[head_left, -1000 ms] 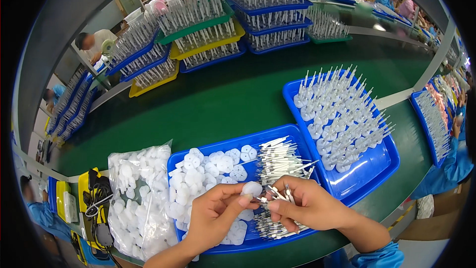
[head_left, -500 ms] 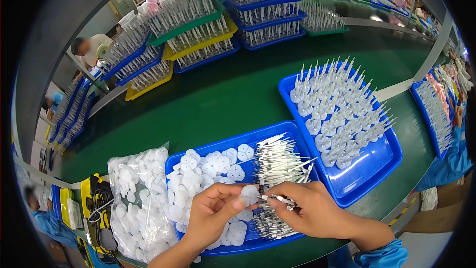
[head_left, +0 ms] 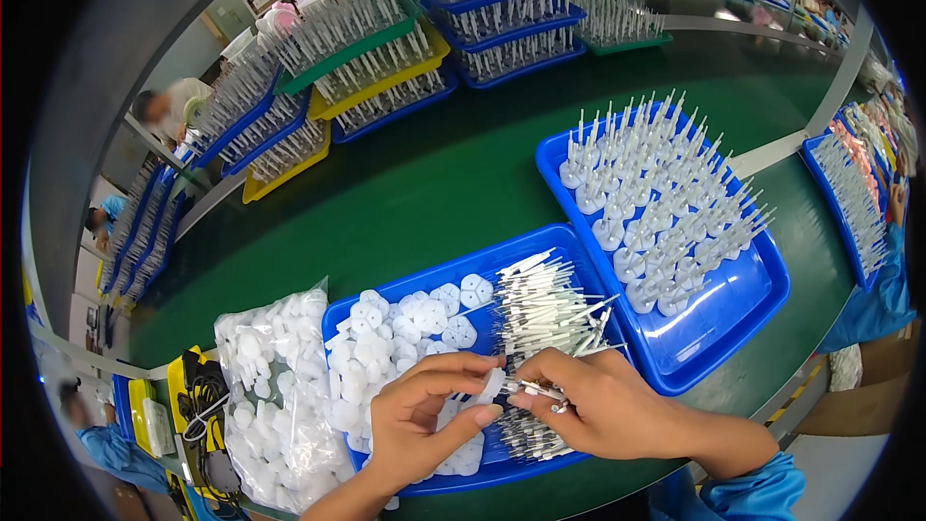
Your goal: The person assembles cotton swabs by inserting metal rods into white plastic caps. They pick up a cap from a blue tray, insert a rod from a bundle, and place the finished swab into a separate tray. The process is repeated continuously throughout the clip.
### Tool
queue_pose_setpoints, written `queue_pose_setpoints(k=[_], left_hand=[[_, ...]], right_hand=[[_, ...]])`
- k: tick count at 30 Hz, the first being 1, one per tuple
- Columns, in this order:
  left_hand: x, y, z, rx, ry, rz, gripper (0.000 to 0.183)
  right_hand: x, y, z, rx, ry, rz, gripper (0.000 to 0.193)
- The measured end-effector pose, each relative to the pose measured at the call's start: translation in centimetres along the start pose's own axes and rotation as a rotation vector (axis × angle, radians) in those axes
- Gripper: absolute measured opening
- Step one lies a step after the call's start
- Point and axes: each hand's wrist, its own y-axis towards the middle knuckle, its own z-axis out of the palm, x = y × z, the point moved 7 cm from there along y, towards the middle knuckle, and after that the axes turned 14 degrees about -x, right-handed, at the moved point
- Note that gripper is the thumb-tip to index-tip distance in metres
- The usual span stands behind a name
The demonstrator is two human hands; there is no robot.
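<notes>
Between the thumb and fingers of my left hand [head_left: 429, 415] is a white translucent plastic disc [head_left: 492, 385], tilted nearly edge-on. My right hand [head_left: 608, 405] pinches several thin white rods with metal tips [head_left: 542, 392], one of them pointing at the disc's middle; whether it has entered the disc I cannot tell. Both hands are above a blue tray [head_left: 424, 282]. On its left side lie loose white petal-edged discs [head_left: 410, 316], and a heap of white rods [head_left: 545, 299] fills its right side.
Right of it, a second blue tray [head_left: 719, 338] holds rows of discs with upright rods [head_left: 656, 203]. A clear bag of discs [head_left: 275, 396] lies at left, beside black cables [head_left: 203, 396]. Stacked filled trays [head_left: 367, 58] stand at the green table's [head_left: 415, 183] far side. Other people work around it.
The disc has turned from facing the view to nearly edge-on, and my left fingers have spread a little around it. The right hand still pinches the rods close to the disc.
</notes>
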Motion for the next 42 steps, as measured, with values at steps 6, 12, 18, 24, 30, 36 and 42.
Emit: queue_pose_setpoints(k=[6,12,18,24,30,36,42], left_hand=[[0.3,0.0,-0.1,0.04,-0.141,-0.052,0.029],[0.7,0.1,0.1,0.063,-0.191,-0.104,0.027],[1.0,-0.2,0.0,0.05,-0.074,-0.084,0.028],[1.1,-0.4,-0.1,0.042,-0.005,-0.076,0.029],[0.1,-0.1,-0.2,0.012,0.083,0.089,0.036],[-2.2,-0.1,0.4,-0.038,0.18,0.283,0.045],[-3.2,-0.3,1.1,0.059,0.391,0.449,0.044]], right_hand=[[-0.2,0.2,-0.1,0.102,0.162,0.196,0.016],[0.1,-0.1,-0.4,-0.001,0.001,0.055,0.012],[1.4,-0.6,-0.4,-0.132,-0.272,-0.184,0.027],[1.3,-0.7,-0.1,-0.123,-0.272,-0.193,0.031],[0.4,0.0,0.4,-0.133,-0.068,-0.194,0.024],[0.8,0.5,-1.9,-0.183,-0.088,-0.235,0.032],[1.1,-0.1,-0.4,-0.074,-0.049,-0.147,0.028]])
